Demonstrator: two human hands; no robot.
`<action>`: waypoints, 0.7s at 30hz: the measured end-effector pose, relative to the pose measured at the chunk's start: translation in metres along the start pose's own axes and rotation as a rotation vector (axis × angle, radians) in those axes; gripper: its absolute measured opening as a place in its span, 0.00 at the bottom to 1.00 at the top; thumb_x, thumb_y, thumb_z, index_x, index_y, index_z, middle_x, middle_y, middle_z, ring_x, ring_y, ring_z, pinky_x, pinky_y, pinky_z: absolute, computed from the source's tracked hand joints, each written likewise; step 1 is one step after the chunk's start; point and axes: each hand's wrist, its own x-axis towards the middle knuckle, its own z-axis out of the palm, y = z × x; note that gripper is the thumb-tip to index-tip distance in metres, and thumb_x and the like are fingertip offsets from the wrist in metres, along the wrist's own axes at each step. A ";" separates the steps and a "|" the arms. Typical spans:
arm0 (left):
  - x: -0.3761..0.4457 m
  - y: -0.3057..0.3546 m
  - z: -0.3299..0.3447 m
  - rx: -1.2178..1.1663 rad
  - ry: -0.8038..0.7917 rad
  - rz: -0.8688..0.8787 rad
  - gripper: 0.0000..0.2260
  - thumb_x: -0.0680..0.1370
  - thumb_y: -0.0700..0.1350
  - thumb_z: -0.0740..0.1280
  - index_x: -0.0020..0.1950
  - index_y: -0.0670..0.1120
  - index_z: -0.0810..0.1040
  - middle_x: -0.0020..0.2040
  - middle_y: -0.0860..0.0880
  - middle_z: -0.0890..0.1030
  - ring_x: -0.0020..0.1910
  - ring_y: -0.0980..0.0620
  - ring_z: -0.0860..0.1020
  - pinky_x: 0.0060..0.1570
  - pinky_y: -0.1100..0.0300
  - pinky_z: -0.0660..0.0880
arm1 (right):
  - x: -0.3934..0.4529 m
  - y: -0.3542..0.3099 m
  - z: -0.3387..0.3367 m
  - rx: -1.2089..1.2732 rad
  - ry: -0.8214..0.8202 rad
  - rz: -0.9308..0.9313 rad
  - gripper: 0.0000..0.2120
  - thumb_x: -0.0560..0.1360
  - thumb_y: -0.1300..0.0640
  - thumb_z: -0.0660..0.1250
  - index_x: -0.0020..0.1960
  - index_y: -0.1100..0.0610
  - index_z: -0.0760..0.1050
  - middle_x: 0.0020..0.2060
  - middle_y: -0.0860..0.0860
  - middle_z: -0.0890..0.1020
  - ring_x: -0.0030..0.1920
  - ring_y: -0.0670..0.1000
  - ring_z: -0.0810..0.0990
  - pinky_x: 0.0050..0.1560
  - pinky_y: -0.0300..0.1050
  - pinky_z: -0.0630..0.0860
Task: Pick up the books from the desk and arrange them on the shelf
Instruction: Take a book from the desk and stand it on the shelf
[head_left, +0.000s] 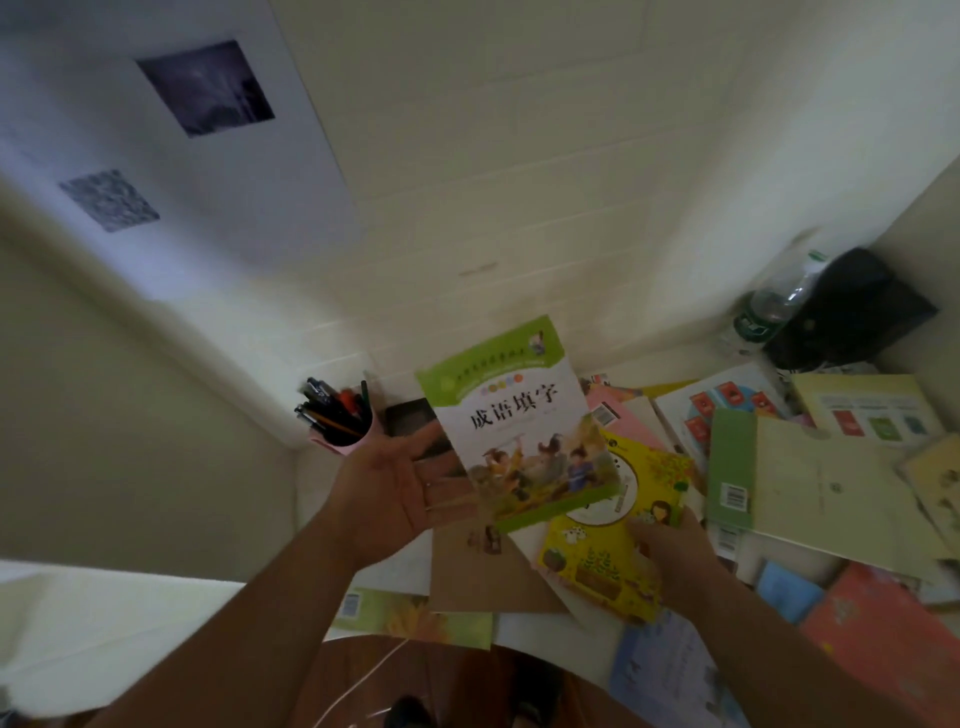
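— Where do the hands stand?

— The left hand (400, 480) is open, palm up, fingers straight under the left edge of the green-and-white book (519, 421), which stands raised and tilted above the table (322, 493). The right hand (670, 551) grips the yellow book (602, 551) at its right side; whether it also holds the green-and-white one, I cannot tell, since the two overlap.

— What room is there around them?

— To the left, a bare strip of table runs to the wall corner, with only the pink pen cup (340, 421) and a dark flat object (410, 418) just behind the left hand. Above the raised book the wall is plain. To the right the table is crowded: loose books (810, 483) overlap each other right up to the frame's edge, with a brown envelope (483, 571) under the held books.

— And at the back?

— A clear plastic bottle (779, 301) leans beside a black bag (852, 312) in the far right corner.

— Anything unclear?

— The shelf cannot be made out. The whole view is blurred, the books at the lower right are cut off, and two dark squares (208, 88) on the upper left surface are unreadable.
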 end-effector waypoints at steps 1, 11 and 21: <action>0.005 -0.004 0.007 0.082 0.038 -0.011 0.25 0.83 0.59 0.59 0.74 0.48 0.78 0.64 0.39 0.83 0.56 0.37 0.84 0.65 0.37 0.75 | -0.001 0.000 0.001 0.003 -0.006 0.009 0.20 0.81 0.67 0.70 0.70 0.54 0.76 0.59 0.57 0.85 0.57 0.63 0.85 0.52 0.64 0.83; 0.061 -0.086 0.043 0.206 0.369 -0.139 0.15 0.85 0.51 0.67 0.69 0.48 0.79 0.50 0.49 0.87 0.45 0.52 0.85 0.36 0.60 0.80 | -0.012 -0.011 0.014 -0.039 -0.197 -0.013 0.23 0.80 0.61 0.73 0.73 0.48 0.75 0.61 0.54 0.85 0.60 0.63 0.85 0.61 0.68 0.80; 0.049 -0.088 0.005 0.064 0.292 -0.146 0.16 0.85 0.34 0.62 0.68 0.50 0.74 0.63 0.42 0.84 0.58 0.35 0.85 0.64 0.34 0.77 | -0.016 -0.031 -0.057 0.236 -0.119 0.088 0.20 0.80 0.65 0.66 0.71 0.56 0.76 0.62 0.61 0.85 0.57 0.65 0.86 0.50 0.66 0.83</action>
